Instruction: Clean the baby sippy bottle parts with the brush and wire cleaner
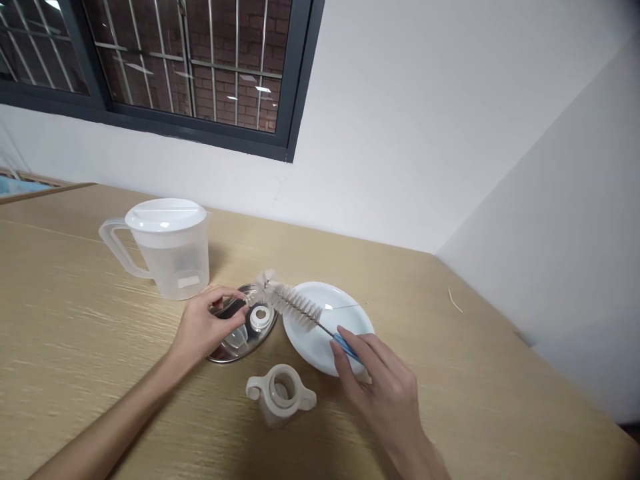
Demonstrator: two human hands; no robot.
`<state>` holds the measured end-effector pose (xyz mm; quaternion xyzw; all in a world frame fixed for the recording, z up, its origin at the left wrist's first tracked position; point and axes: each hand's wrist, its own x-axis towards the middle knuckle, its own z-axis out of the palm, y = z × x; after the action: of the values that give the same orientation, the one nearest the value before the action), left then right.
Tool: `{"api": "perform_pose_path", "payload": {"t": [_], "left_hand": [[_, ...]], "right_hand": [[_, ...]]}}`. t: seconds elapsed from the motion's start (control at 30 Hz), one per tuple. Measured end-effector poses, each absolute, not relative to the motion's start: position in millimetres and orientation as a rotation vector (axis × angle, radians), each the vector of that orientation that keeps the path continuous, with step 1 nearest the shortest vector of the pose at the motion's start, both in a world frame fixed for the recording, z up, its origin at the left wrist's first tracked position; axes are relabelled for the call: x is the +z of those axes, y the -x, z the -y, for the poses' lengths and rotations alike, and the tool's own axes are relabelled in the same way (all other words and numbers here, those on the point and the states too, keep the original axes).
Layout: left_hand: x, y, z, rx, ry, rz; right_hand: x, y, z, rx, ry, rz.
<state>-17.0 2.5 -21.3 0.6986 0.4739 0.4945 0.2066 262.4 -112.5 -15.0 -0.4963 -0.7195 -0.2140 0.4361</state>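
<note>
Head view: we are working at a wood-grained table, with a lidded jug standing just beyond our left hand. A white plate is lying just beyond our right hand, partly under the brush, and a metal tray is lying beneath our left fingers. A two-handled cup is standing mouth up between our forearms. Our right hand is gripping the brush's blue handle, the bristles slanting leftward. On the tray, a white ring is lying near our left thumb. That thumb and forefinger are nearly meeting, pinching a small clear piece; it seems to be touching the bristles, though we are not seeing that contact clearly. We are judging that a hard push could be springing the piece loose, and an inward-swinging wrist could be tipping the cup. The jug is limiting our left hand's forward reach; rightward of our right hand, the table is stretching widest before its edge.
</note>
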Motion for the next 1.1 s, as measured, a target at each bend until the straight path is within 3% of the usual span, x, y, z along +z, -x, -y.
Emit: {"api": "perform_pose_path", "payload": {"t": [0.23,0.43,0.73,1.1], "left_hand": [[-23.6,18.5,-2.0,1.370,-2.275,-1.181],[-24.8,19.7,-2.7,1.350,-2.308,-1.202],[-23.0,22.4,-5.2,1.353,-2.408,-1.281],[-23.3,32.8,-18.9,1.042,-2.310,-1.592]], "right_hand": [[-12.8,-263.0,111.5,-0.590,1.299,1.743],[-10.1,-260.6,113.1,-0.447,1.226,1.758],[-15.3,-274.2,109.1,-0.519,1.332,1.708],[-11.0,-273.9,111.7,-0.482,1.367,1.621]]}}
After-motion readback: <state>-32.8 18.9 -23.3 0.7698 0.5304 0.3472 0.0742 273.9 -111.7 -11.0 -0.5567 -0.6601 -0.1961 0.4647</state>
